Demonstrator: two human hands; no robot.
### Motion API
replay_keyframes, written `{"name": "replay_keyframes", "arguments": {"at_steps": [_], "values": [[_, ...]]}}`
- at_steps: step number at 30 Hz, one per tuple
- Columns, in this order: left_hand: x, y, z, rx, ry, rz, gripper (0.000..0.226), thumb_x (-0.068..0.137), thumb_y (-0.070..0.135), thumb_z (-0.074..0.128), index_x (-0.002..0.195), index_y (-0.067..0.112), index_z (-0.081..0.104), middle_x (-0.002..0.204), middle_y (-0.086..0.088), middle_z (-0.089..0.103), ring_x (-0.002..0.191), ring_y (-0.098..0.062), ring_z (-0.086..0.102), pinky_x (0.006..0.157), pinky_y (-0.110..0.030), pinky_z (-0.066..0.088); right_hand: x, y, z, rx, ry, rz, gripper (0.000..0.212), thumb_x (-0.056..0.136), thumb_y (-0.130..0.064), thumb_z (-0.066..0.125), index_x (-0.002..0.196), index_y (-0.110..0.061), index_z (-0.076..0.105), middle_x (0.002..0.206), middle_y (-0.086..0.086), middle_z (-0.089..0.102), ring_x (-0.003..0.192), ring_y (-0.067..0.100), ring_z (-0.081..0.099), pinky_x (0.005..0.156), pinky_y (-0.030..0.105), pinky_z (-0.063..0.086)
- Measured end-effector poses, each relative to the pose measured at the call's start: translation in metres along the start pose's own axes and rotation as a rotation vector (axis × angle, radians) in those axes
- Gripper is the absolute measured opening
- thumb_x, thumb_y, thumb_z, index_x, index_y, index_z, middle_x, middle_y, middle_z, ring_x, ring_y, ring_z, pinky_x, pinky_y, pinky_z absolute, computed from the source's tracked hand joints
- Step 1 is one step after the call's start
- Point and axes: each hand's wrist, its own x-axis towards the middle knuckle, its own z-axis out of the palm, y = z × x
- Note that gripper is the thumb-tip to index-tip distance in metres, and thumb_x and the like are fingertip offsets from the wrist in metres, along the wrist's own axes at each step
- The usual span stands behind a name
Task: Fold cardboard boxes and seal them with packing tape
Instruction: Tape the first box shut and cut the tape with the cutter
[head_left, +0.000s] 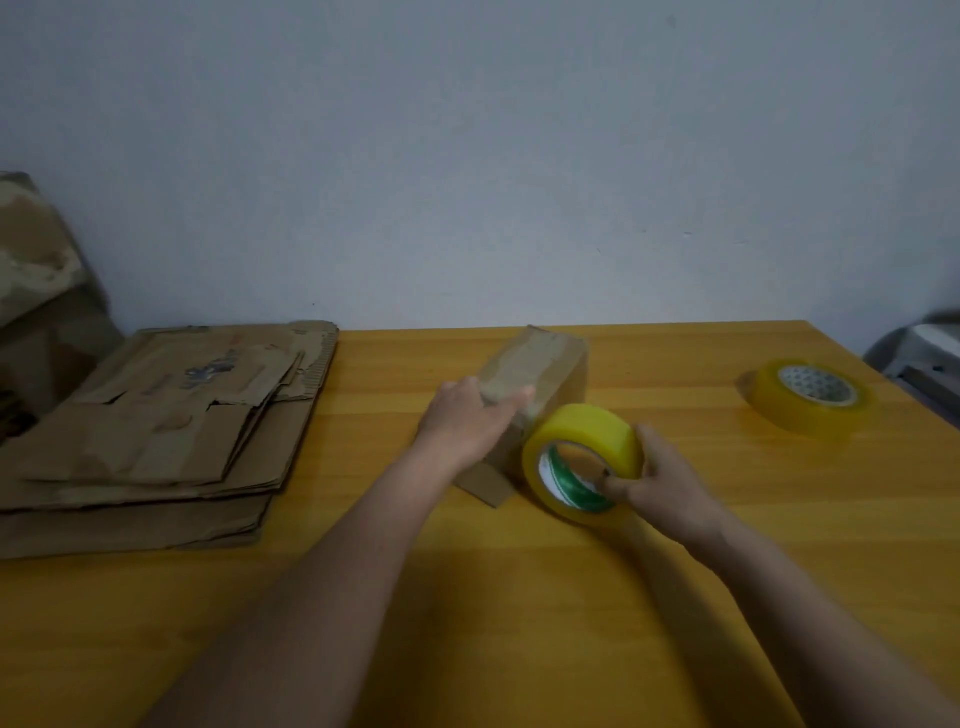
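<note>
A makeshift packing spot: yellow wooden table (519, 597) against a bare wall (467, 156), flattened cardboard stacked (156, 441)

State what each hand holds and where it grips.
Right hand grips the tape roll by its rim, thumb at the core. Left hand rests flat on the box.

We see a yellow wooden bench (519, 597) set against a pale wall. On its left side lies a stack of flattened cardboard sheets (171, 436). Near the middle rests a small folded cardboard box (540, 374), with a loose flap at its near end touching the surface. Towards the far right corner a roll of yellowish tape (810, 395) lies flat.
</note>
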Motion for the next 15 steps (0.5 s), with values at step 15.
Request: {"name": "replay_keyframes", "arguments": {"at_steps": [15], "values": [[0.047,0.012,0.006,0.372,-0.184,0.162,0.088,0.086,0.061,0.058,0.154,0.027,0.014,0.161,0.015,0.006,0.146,-0.017,0.002,0.115,-0.061,-0.002,-0.007,-0.011,-0.003,0.292,-0.462,-0.041,0.041,0.071,-0.037,0.076,0.106,-0.018,0.067,0.101,0.002,0.073,0.095,0.018,0.069,0.089,0.040,0.055]]}}
